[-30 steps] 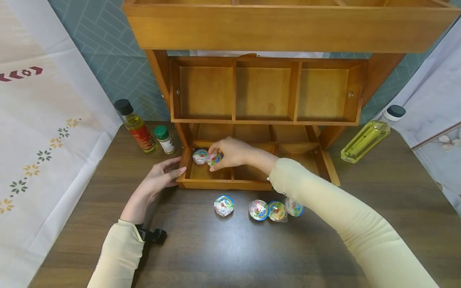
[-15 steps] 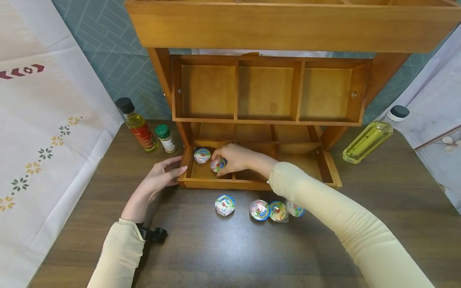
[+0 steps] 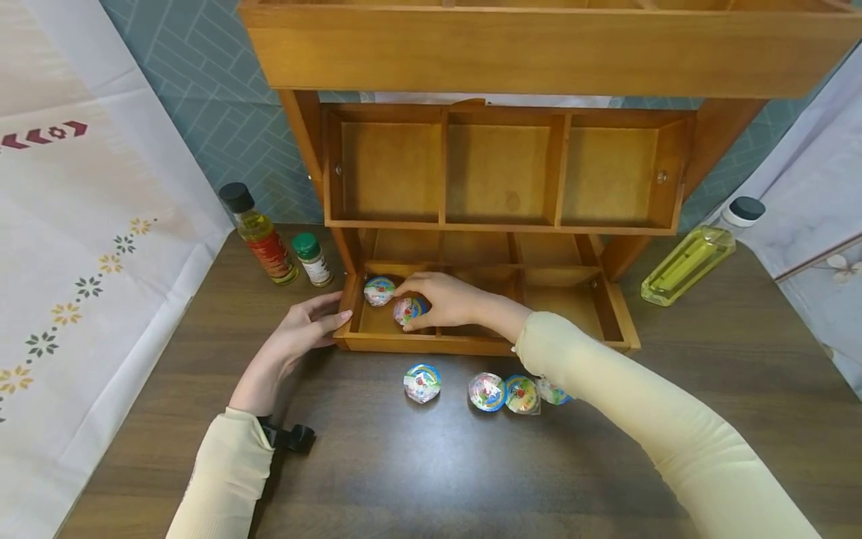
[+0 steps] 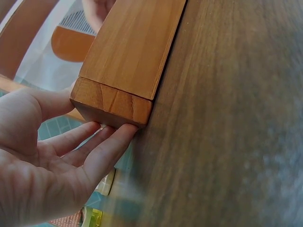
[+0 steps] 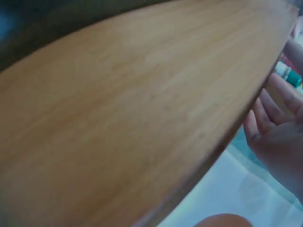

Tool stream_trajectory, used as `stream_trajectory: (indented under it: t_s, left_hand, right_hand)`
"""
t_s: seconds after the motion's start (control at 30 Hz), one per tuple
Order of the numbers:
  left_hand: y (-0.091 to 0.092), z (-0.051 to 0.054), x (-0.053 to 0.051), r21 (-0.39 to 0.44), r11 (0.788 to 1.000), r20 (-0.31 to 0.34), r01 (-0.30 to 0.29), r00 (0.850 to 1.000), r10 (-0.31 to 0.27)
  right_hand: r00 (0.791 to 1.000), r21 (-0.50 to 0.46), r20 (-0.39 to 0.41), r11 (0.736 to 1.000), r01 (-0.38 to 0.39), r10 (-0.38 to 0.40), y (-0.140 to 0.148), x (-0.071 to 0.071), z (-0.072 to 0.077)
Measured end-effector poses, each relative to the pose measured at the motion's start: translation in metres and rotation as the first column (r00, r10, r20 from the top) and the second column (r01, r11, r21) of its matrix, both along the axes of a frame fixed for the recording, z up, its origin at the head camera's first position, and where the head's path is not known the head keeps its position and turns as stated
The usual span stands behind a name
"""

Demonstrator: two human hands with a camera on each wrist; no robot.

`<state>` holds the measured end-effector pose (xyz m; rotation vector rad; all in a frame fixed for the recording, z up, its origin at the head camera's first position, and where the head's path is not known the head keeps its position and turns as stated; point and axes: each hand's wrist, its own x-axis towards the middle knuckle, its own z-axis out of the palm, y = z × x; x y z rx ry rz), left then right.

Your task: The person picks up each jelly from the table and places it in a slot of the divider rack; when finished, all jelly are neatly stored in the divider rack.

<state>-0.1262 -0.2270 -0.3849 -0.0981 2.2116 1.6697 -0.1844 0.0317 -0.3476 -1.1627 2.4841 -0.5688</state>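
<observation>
In the head view my right hand (image 3: 447, 299) is over the lower wooden tray's left compartment, thumb and fingers spread around a jelly cup (image 3: 408, 310) with a pink printed lid. A second jelly cup (image 3: 379, 290) sits to its left, toward the back. My left hand (image 3: 306, 326) holds the left front corner of the wooden tray (image 3: 390, 343). Its thumb lies over the rim and its fingers bear on the outer side, seen close in the left wrist view. On the table before the tray stand jelly cups: one alone (image 3: 422, 383) and a group (image 3: 488, 392) farther right.
A middle tray (image 3: 494, 224) with three compartments and an upper tray (image 3: 525, 52) overhang the lower one. At the left stand a red-labelled oil bottle (image 3: 269, 254) and a green-capped jar (image 3: 313, 262). A tall oil bottle (image 3: 690, 262) stands at the right.
The pink-lidded jelly cup has moved right and forward, apart from the other cup, and now rests in the compartment. My right fingers have spread from it. The left hand has stayed put.
</observation>
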Motion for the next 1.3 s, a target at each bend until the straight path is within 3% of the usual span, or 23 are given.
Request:
stream_trajectory:
  t_s: [0.4, 0.8, 0.97, 1.13, 1.3]
  left_hand:
    - [0.000, -0.001, 0.001, 0.000, 1.000, 0.007, -0.013, 1.000, 0.013]
    - [0.001, 0.000, 0.001, 0.000, 1.000, 0.002, -0.011, 1.000, 0.011]
    - [0.005, 0.001, -0.001, 0.005, 1.000, -0.001, 0.000, 1.000, 0.000]
    - [0.004, 0.002, 0.000, -0.001, 1.000, -0.005, 0.008, 1.000, -0.008]
    - [0.001, 0.002, 0.002, -0.014, 1.000, -0.010, 0.017, 1.000, -0.017]
  right_hand:
    - [0.998, -0.100, -0.066, 0.995, 0.010, -0.017, 0.019, 0.033, 0.011]
    - [0.995, -0.303, 0.067, 0.948, 0.094, -0.077, 0.038, 0.087, 0.023]
    - [0.981, -0.361, 0.141, 0.915, 0.178, -0.135, 0.046, 0.107, 0.025]
    - [0.983, -0.352, 0.102, 0.919, 0.177, -0.150, 0.048, 0.120, 0.024]
    - [0.985, -0.328, 0.050, 0.929, 0.171, -0.163, 0.048, 0.124, 0.020]
